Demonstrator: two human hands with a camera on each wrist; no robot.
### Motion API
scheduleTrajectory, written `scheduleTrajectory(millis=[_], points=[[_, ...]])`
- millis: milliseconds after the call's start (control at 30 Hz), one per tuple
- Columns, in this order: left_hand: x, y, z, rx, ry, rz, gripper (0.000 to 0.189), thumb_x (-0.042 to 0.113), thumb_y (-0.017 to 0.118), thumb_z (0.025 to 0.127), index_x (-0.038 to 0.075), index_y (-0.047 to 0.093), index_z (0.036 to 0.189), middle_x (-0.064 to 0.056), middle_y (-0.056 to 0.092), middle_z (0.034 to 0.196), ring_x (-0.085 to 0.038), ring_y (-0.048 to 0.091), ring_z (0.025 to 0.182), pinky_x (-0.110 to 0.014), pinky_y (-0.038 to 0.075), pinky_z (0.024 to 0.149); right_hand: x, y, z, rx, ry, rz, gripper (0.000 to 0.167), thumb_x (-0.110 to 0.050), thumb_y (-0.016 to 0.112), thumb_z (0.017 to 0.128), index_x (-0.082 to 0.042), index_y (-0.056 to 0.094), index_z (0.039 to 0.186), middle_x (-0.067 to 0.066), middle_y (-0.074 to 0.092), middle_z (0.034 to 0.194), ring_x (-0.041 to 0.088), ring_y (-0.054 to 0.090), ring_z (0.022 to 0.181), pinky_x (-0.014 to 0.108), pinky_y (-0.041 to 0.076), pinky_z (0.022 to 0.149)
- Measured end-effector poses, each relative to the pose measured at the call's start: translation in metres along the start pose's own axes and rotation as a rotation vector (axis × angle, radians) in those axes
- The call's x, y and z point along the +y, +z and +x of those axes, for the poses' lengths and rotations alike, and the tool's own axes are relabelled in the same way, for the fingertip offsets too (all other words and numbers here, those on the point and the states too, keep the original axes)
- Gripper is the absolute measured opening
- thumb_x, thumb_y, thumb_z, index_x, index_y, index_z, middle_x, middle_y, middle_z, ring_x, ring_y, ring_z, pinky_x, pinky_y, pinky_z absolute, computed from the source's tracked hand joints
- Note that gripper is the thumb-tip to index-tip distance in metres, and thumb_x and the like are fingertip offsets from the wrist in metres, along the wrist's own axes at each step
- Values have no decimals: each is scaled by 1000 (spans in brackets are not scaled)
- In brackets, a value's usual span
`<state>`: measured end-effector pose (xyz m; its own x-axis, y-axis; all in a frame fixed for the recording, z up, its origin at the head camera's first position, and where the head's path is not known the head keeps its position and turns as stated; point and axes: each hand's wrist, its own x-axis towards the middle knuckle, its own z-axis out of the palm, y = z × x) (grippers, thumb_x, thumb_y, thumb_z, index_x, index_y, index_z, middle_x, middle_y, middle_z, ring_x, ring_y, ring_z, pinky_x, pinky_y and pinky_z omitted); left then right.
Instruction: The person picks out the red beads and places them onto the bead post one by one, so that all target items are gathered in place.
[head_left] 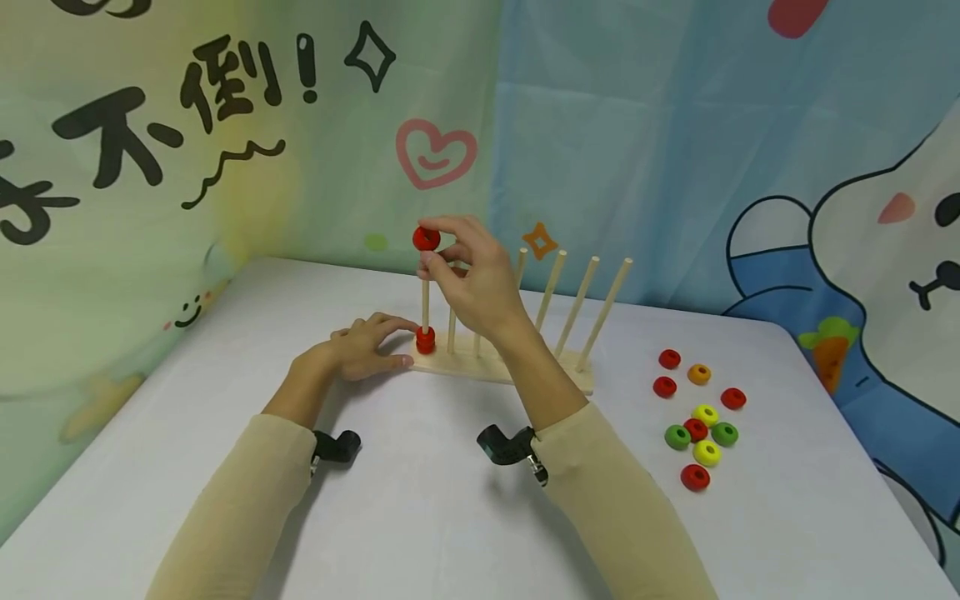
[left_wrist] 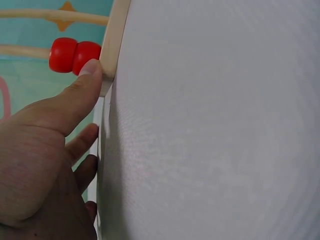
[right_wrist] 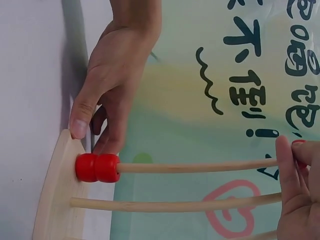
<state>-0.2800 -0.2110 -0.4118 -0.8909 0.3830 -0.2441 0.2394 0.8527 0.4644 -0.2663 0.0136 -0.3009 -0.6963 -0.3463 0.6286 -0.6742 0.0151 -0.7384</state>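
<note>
A wooden peg stand [head_left: 491,367] carries several upright pegs on a flat base. Two red beads [head_left: 425,341] sit stacked at the foot of its leftmost peg. My right hand [head_left: 476,271] pinches another red bead [head_left: 427,239] between thumb and fingers at the top of that same peg. In the right wrist view only a sliver of this bead shows past the fingers. My left hand [head_left: 367,346] holds the base's left end, thumb at the front corner and index finger toward the back. From the left wrist view, the thumb [left_wrist: 82,92] lies right by the lower bead.
Right of the stand, loose beads are scattered on the white table [head_left: 420,500]: several red, two green [head_left: 724,434], two yellow [head_left: 707,453] and one orange [head_left: 699,374]. A printed cloth backdrop [head_left: 600,150] hangs behind the table.
</note>
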Motion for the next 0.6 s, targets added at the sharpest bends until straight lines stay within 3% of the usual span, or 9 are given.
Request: scheduleTrajectory(millis=[100,600], points=[[0,-1,-1,5,4,-3,68,60,61,96,38,37,156,-12,29,164,-42,33,142,-75,21,111,-2,1,2,-1,25,-16,35,5,61,98,0,63,132,13,58,121,23,74,80,32,62,75],[1,-1,-3,3,0,-3,69,61,62,96,39,37,156,-11,30,163,-40,35,141,-75,22,111,-15,6,11,4,144,-139,35,-3,66,98,-5,64,133,10,58,128,19,72,68,27,61,66]])
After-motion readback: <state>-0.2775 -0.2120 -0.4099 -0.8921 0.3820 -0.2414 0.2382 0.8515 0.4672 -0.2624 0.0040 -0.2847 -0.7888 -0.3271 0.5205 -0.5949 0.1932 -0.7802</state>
